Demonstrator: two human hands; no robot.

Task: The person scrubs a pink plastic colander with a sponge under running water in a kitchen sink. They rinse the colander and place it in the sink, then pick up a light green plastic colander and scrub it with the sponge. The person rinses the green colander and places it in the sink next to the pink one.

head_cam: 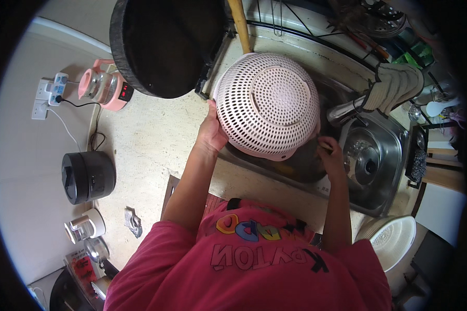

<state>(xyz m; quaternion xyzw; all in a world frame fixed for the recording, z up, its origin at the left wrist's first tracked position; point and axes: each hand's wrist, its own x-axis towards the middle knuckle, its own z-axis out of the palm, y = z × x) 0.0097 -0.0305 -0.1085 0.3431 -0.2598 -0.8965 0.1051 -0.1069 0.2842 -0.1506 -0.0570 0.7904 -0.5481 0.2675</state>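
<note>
An upside-down pale pink plastic colander (282, 93) is held tilted over the left basin of a stainless steel sink (311, 171). My left hand (213, 132) grips its left rim, thumb on the outside. Close to the colander's lower right edge, over the basin, is my right hand (330, 155) with its fingers curled. A small pale spot shows at those fingers; whether it is a held thing or part of a finger is unclear. Much of the left basin is hidden under the colander, though something yellowish shows dimly inside it.
A large black round pan or lid (171, 46) stands at the upper left. A faucet (346, 110) with a striped cloth (393, 85) over it rises between the basins. On the left are a pink electric kettle (105, 85) and a black appliance (88, 177); a white basket (393, 241) stands lower right.
</note>
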